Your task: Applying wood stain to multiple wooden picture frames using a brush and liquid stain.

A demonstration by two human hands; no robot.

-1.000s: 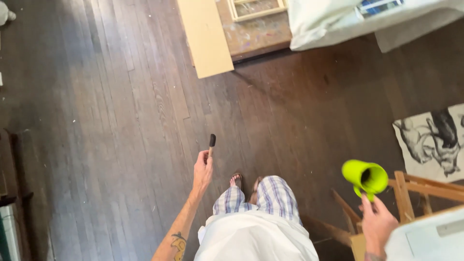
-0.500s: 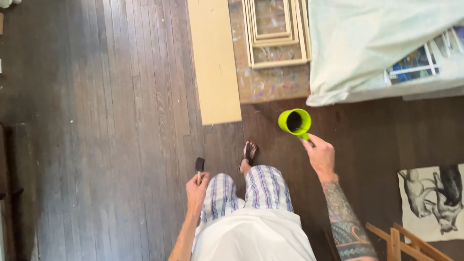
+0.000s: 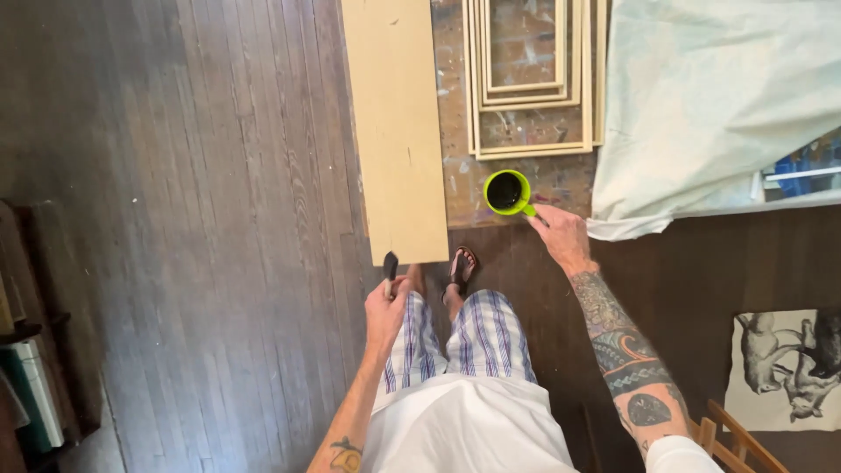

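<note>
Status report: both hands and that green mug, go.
Right hand shut on handle of bright green mug, dark liquid inside, over paint-spattered board. Left hand shut on small dark-tipped brush. Nothing in the way.

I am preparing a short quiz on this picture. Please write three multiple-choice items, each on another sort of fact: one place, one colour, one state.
1. Where is the mug?
A. over the paint-stained board
B. on the chair
C. on the cloth

2. What colour is the mug outside?
A. red
B. bright green
C. white

3. What does the left hand do?
A. hangs open
B. grips a dark-tipped brush
C. touches the frames

Answers: 1 A, the right hand holds it by the handle at the board's near edge. 2 B, its rim and handle are lime green. 3 B, the fingers close round the brush handle.
</note>
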